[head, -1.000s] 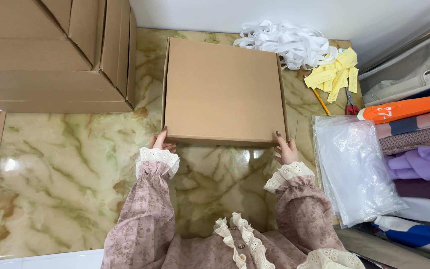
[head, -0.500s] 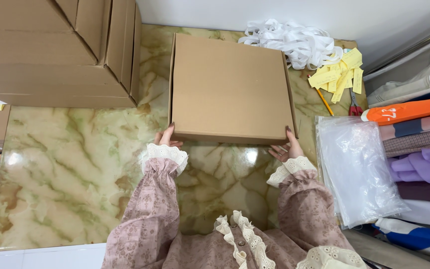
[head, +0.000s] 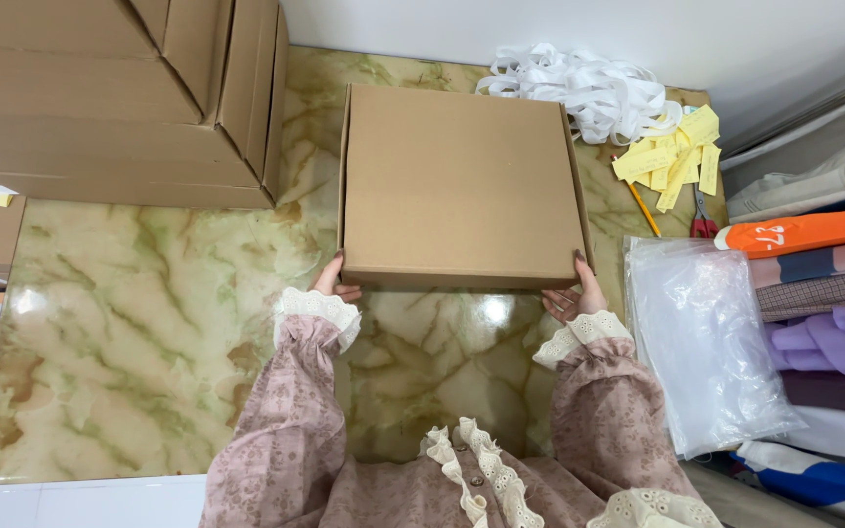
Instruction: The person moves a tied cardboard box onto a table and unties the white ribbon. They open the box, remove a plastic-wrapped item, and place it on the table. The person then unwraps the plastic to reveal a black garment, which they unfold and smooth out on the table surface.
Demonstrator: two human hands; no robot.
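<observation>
A closed brown cardboard box [head: 457,181] lies flat on a green marbled table [head: 139,323]. My left hand [head: 333,280] grips its near left corner, fingers tucked under the edge. My right hand [head: 576,292] grips the near right corner the same way. Both wrists show lace cuffs on pink patterned sleeves. The underside of the box and my fingertips are hidden.
Stacked cardboard boxes [head: 114,93] fill the table's far left. White ribbon loops [head: 584,88], yellow paper tags [head: 672,156], a pencil and red scissors [head: 703,220] lie at the far right. Clear plastic bags [head: 706,337] and folded clothes [head: 823,313] sit at the right.
Both hands have kept hold of the box's near corners while the box shifted slightly right and nearer in the view; the camera angle moved a little too.
</observation>
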